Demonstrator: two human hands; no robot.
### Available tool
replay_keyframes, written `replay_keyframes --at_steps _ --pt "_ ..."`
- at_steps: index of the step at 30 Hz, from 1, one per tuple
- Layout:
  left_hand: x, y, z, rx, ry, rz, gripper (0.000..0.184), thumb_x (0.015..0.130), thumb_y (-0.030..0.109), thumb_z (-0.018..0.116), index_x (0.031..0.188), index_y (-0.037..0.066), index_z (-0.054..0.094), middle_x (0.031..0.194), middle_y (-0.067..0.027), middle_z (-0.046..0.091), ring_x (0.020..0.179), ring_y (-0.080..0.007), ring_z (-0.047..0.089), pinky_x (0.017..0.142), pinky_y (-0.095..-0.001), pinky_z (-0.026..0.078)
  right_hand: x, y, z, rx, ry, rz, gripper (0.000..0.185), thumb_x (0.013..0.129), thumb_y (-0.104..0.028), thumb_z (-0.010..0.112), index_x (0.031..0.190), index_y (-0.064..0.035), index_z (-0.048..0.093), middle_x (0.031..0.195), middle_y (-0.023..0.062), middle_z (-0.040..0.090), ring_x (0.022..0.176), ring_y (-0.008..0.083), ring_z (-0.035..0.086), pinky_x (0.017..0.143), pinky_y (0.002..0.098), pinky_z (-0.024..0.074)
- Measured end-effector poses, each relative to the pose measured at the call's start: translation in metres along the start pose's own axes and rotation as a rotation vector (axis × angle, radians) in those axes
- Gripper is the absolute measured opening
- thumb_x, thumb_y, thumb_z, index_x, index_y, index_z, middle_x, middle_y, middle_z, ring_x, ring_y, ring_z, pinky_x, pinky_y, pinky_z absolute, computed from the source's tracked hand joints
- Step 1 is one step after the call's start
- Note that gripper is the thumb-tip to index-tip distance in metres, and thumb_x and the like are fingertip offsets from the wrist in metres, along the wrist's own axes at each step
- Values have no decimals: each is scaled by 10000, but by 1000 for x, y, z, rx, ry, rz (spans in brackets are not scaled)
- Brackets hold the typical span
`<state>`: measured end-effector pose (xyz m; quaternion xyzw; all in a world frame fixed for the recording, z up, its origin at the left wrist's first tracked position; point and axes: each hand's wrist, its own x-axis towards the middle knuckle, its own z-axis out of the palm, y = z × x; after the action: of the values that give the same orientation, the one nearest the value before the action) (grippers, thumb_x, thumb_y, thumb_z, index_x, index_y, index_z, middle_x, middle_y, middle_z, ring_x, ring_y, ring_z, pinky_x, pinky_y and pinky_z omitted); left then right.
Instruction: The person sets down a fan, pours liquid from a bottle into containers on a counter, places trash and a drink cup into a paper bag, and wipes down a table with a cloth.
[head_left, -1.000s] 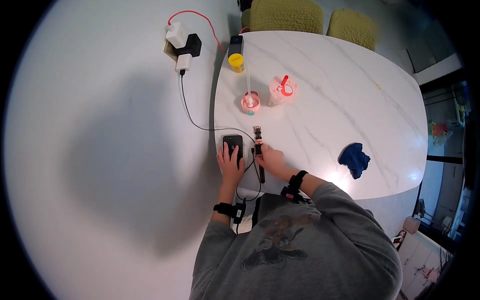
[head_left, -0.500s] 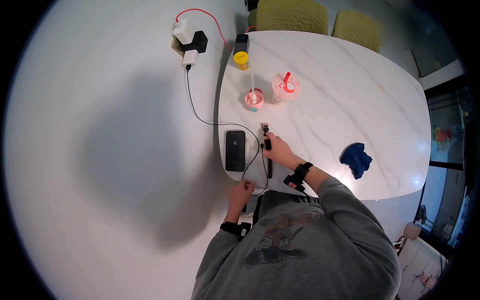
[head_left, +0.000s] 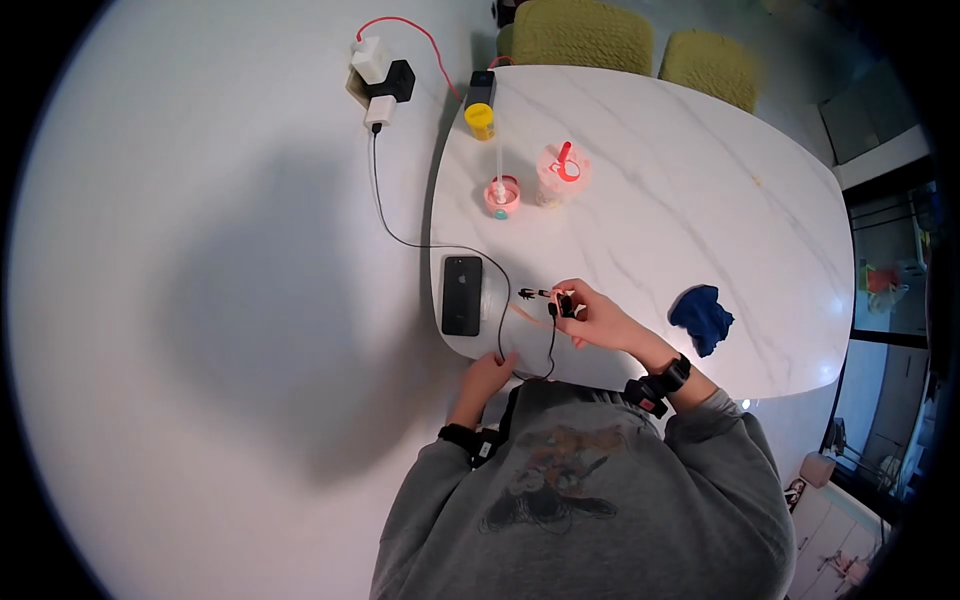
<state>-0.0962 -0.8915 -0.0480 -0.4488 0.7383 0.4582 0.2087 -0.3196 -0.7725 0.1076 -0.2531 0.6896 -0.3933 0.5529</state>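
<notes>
My right hand [head_left: 598, 322] is closed on a smartwatch [head_left: 564, 304], raised over the near left part of the table. Its band sticks out to the left of my fingers. A black charging cable [head_left: 506, 275] loops across the tabletop and its end runs up to the watch. At the table's near edge, the fingers of my left hand [head_left: 486, 378] are pinched together on the cable's lower loop. Just beyond that hand a black phone [head_left: 462, 296] lies face down, beside a pale flat item that I cannot make out.
On the marbled white table [head_left: 640, 240] stand a pink cup with a straw [head_left: 563, 178], a pink bottle lid [head_left: 502, 198], a yellow-lidded container [head_left: 479, 122] and a dark box [head_left: 481, 88]. A blue cloth [head_left: 702, 320] lies right. Chargers [head_left: 380, 110] fill the wall socket.
My right hand has lifted the watch off the table and turned it, moving right and toward me. The cable end moved with it. My left hand has shifted slightly up and right.
</notes>
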Motion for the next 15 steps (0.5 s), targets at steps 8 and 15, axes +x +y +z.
replay_keyframes --at_steps 8,15 --pt "27 19 16 -339 -173 182 194 884 212 483 925 28 532 930 -134 657 696 -209 634 619 -334 496 -16 12 5 300 31 -407 528 761 -15 573 1230 -91 341 1044 42 446 971 178 552 822 337 497" --pt "1 76 -56 -560 513 741 68 948 83 389 1010 64 367 913 -79 633 603 -86 511 503 -222 417 -16 16 -5 428 340 -647 502 768 25 548 1199 -80 314 992 39 435 943 141 522 751 305 483"
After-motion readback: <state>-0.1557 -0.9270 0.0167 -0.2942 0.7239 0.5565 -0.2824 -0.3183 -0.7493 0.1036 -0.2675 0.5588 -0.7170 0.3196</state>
